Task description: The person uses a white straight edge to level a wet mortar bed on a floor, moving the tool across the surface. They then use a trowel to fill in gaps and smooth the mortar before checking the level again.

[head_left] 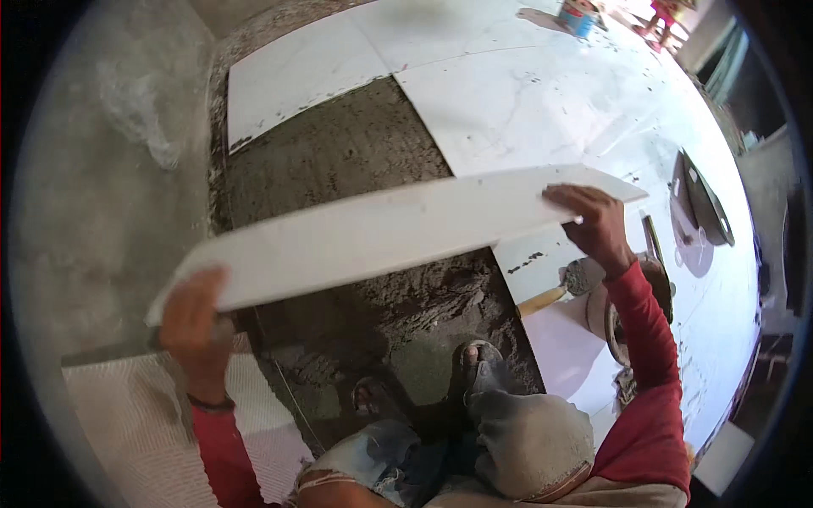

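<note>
A large white floor tile [364,233] is held up and tilted over a bed of wet grey mortar [339,140], spanning the space between my hands. My left hand [195,317], slightly blurred, is closed on the tile's left end. Toward its right end, my right hand [597,224] grips the tile, fingers over the upper face. Laid white tiles [542,102] border the mortar at the far side and the right. Rough, trodden mortar [423,309] shows between the tile and my feet.
By my right forearm stand a bucket [600,313] and a tool with a wooden handle [542,301]. A dark basin [707,199] lies farther right. At left are a concrete wall [110,212] and a ridged pale panel [144,423]. Another person [665,17] and a tin [578,17] appear far right.
</note>
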A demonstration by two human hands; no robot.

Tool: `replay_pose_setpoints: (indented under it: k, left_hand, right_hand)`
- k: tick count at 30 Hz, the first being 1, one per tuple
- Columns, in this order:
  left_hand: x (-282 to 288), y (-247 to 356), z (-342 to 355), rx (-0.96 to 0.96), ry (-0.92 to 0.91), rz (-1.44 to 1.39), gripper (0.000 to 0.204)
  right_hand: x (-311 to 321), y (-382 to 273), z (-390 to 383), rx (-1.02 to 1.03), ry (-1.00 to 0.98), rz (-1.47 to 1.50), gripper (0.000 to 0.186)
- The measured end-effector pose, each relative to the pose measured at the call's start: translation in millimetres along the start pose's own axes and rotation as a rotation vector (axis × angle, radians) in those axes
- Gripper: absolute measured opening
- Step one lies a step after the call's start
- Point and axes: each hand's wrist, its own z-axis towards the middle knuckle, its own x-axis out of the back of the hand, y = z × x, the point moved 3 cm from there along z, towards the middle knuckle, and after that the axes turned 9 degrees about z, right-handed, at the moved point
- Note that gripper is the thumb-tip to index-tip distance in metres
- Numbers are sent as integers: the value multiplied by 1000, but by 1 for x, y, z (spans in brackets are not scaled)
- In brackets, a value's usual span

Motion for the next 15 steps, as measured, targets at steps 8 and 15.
replay_pose_setpoints:
  k: [8, 15]
  left_hand:
    - [-25, 32, 24, 196, 162, -228, 45]
    - [-74, 37, -171, 913, -150, -450, 24]
  right_hand:
    - [24, 204, -3, -558, 297, -437, 58]
    - [-10, 336, -16, -800, 89, -629, 56]
